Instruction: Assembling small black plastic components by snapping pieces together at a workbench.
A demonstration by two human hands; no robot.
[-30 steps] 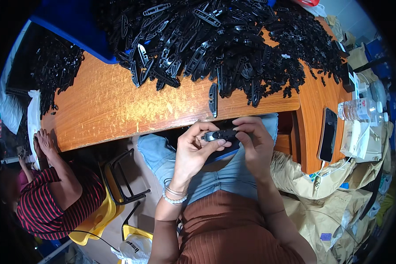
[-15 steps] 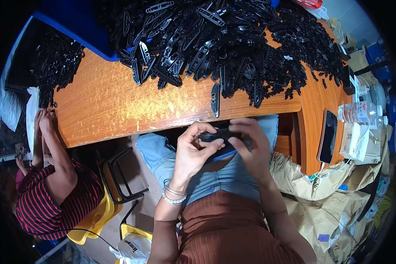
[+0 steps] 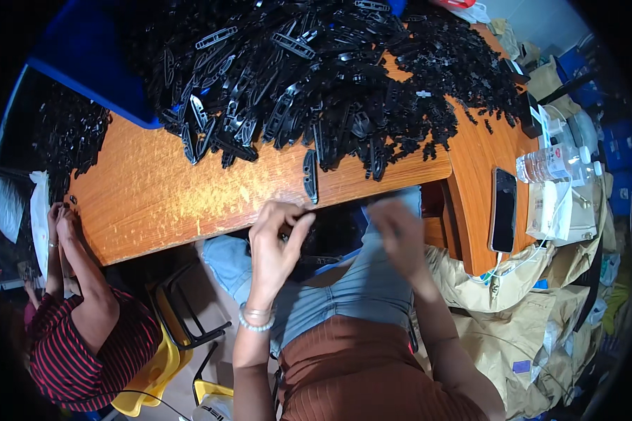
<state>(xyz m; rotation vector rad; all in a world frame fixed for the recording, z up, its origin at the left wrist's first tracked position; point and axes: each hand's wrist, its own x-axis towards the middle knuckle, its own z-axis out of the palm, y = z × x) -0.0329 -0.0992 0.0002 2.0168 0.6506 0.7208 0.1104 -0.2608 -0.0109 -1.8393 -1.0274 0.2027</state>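
Note:
My left hand is at the table's front edge, fingers curled and thumb close to the index finger; whatever lies between them is hidden. Just beyond its fingertips, a single long black plastic part lies on the wooden table. My right hand hovers over my right thigh, its fingers smeared by motion. Between the hands, on my lap, rests a dark blue-edged container with black pieces in shadow.
A big heap of black plastic parts covers the far table, with smaller black pieces at right. A phone and a water bottle are on the right. At left sits a co-worker in a striped top. Brown paper lies at lower right.
My hands have come apart; the left went left, the right opened a gap from it. The black part they held together no longer shows between them. The whole view has shifted slightly.

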